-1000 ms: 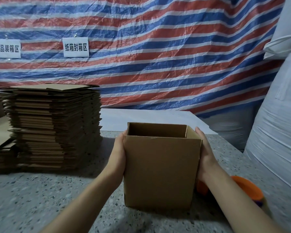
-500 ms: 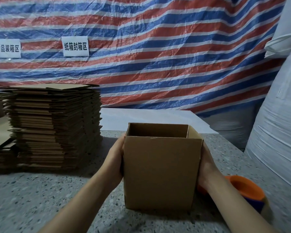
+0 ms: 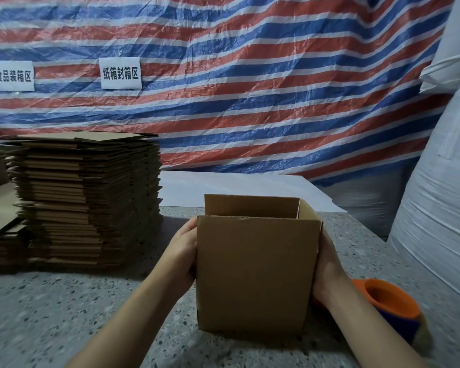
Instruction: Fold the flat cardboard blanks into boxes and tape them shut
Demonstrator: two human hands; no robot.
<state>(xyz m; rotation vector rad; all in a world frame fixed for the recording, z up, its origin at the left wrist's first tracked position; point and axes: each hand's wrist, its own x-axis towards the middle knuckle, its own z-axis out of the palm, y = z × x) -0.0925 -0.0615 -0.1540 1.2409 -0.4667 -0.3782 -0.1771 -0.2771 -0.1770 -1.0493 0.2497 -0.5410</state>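
1. The tape dispenser (image 3: 391,306), orange and blue, lies nearest on the right, just behind the right forearm; a second ago more of it was hidden, so the arm has shifted a little off it.
2. The box (image 3: 255,272) stands upright on the speckled table (image 3: 64,314), top open, no flaps showing above its rim. It has hardly moved over the last second.
3. The left hand (image 3: 182,254) presses flat against the box's left wall, and has slid slightly lower than before. Its fingers reach along the wall out of sight, so I cannot tell how they lie.
4. The right hand (image 3: 327,272) holds the right wall the same way, fingers hidden behind the box.
5. My reading: the box is formed and being steadied; closing and taping the top still remain.
6. Farther left sits a tall stack of flat blanks (image 3: 85,203).
7. Behind hangs a striped tarp (image 3: 250,88) with two paper signs (image 3: 121,73); white sacks (image 3: 441,208) bulk up on the right.
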